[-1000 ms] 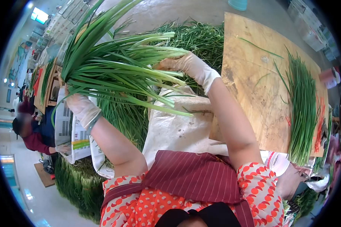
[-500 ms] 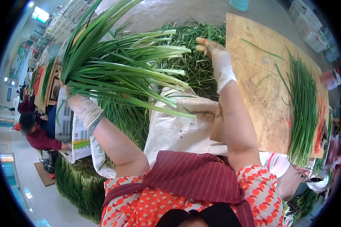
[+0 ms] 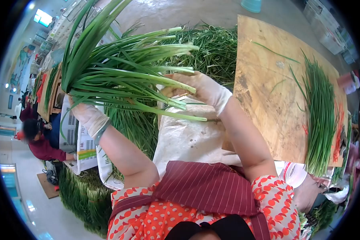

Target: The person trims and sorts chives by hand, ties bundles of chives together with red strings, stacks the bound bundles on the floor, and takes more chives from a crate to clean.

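Observation:
A large bunch of garlic chives fans out in front of me, white-green stem ends pointing right and long leaves bending upward at the left. My gloved left hand is closed round the leafy side, its fingers partly hidden by the leaves. At the stem ends is my gloved right hand, fingers curled in against the lower stems. Stems cover part of those fingertips.
Loose green trimmings lie heaped beyond the bunch. A wooden board on the right carries neat chives and red ties. White crates stand left, near a person in a maroon top. Pale cloth covers my lap.
My right hand has come back from above the trimmings heap, moving left and toward me to the stem ends. My left hand still holds the bunch in nearly the same place.

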A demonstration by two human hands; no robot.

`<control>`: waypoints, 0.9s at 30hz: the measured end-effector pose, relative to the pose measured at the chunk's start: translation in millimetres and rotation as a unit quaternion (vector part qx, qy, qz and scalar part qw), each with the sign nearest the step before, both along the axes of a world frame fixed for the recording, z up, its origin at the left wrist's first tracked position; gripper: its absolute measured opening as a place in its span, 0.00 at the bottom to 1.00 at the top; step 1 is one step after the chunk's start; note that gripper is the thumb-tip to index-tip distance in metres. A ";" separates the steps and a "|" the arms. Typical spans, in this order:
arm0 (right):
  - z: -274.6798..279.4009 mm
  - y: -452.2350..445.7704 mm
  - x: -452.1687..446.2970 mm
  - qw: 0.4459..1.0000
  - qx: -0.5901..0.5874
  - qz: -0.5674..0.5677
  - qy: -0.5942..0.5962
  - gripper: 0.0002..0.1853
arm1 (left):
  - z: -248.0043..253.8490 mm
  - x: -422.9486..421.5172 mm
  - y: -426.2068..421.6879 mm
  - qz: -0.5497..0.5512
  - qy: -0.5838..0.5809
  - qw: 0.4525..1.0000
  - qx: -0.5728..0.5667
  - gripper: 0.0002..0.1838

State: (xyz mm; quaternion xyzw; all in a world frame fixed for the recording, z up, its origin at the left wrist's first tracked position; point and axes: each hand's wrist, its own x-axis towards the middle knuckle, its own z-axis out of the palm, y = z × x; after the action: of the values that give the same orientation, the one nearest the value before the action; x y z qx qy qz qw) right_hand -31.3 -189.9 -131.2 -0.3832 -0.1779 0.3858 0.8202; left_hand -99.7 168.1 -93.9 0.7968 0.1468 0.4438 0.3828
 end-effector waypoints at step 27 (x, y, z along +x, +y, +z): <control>-50.4 -63.0 29.0 0.662 -0.559 -0.411 -0.284 0.10 | -0.9 1.3 2.2 -0.102 -0.116 0.965 -0.214 0.14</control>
State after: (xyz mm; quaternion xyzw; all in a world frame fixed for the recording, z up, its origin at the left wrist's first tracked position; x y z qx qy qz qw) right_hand -2.2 -252.9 -181.7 -0.8950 0.0226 -0.0907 0.4362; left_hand -98.4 170.3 -94.8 0.6502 0.1102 0.4503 0.6019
